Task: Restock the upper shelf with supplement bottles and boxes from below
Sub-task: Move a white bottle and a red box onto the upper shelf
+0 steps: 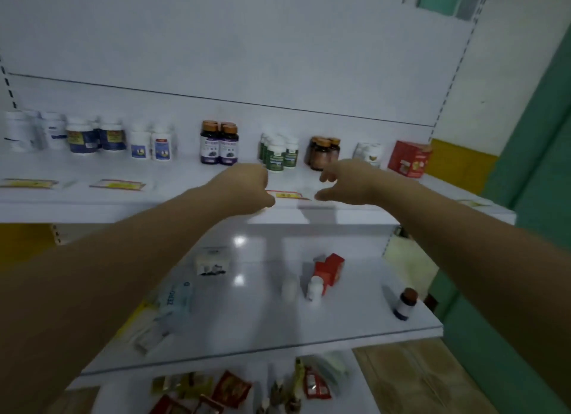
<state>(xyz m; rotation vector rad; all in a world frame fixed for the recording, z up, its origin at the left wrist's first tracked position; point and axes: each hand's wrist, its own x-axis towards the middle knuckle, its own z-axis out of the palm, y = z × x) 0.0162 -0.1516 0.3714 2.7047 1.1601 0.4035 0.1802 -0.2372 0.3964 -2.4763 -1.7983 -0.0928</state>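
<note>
The white upper shelf [191,194] carries a row of supplement bottles: white ones at the left [18,132], dark purple-labelled ones [220,144], green-labelled ones [278,154], amber ones [324,152], and a red box [409,158] at the right end. My left hand [247,188] hovers at the shelf's front edge, fingers curled shut, holding nothing that I can see. My right hand [346,178] is just in front of the amber bottles, fingers apart and empty. On the lower shelf [262,330] stand a white bottle [315,288], red boxes [329,268] and a dark brown-capped bottle [405,304].
Price tags [117,184] lie along the upper shelf's front. The lower shelf also holds a white box [211,260] and pale packets [173,305]. Red sachets [230,389] fill the bottom shelf. A green wall [525,178] stands to the right.
</note>
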